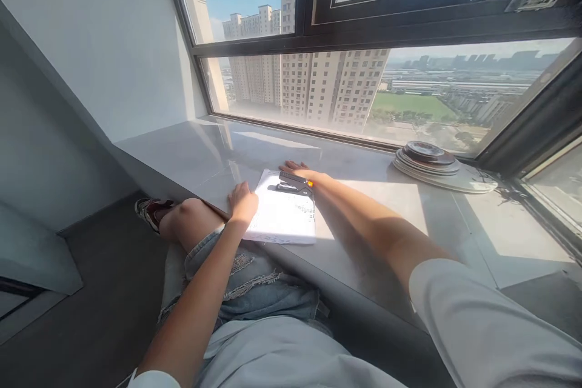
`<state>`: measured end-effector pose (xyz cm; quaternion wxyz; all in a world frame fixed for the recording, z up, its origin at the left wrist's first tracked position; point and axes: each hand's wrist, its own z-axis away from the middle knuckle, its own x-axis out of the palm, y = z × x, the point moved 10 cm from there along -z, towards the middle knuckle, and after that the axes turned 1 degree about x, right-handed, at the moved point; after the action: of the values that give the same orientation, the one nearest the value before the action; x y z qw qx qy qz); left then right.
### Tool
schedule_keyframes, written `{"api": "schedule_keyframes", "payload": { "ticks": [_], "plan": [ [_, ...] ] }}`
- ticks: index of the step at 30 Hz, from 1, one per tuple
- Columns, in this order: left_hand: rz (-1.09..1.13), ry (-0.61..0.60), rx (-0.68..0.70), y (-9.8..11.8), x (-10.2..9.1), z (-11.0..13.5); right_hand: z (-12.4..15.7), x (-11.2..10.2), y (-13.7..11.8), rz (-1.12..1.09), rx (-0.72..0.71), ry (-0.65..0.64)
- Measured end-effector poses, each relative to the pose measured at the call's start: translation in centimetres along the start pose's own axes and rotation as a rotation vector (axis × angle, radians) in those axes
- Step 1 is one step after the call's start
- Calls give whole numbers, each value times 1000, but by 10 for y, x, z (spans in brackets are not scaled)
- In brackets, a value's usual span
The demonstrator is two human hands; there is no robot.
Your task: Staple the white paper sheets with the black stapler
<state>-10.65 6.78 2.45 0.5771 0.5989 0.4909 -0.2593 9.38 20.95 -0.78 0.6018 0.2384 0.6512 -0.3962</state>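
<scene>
On a windowsill (354, 218), a black stapler (294, 183) lies atop the far end of white paper (278, 218). The left hand (243, 201) curls at the paper's left edge, grip unclear; the right hand (295, 167) spreads flat beyond, seemingly holding nothing. A careless pull could slide both off the near edge.

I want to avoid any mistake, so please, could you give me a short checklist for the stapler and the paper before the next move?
1. Stapler lying on the paper: ok.
2. Left hand at the paper's left edge: ok.
3. Right hand, just beyond the stapler, touching it: cannot tell.
4. Paper's near-left corner well inside the windowsill: not ok, it reaches the front edge.
5. Stack of plates apart from the paper: ok.
6. Staples loaded: cannot tell, inside not visible.
</scene>
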Motion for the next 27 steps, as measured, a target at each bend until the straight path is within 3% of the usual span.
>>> {"api": "schedule_keyframes", "payload": {
  "ticks": [5,10,18,27],
  "plan": [
    [68,-30,68,-19,-4,-22,-55,7,-49,-83,-111,7],
    [29,-54,257,-24,-3,-21,-82,9,-66,-57,-119,-58],
    [-178,-74,317,-20,10,-11,-85,6,-68,24,-131,-52],
    [-254,-78,260,-11,11,3,-84,13,-60,-18,-175,4]
  ]
}}
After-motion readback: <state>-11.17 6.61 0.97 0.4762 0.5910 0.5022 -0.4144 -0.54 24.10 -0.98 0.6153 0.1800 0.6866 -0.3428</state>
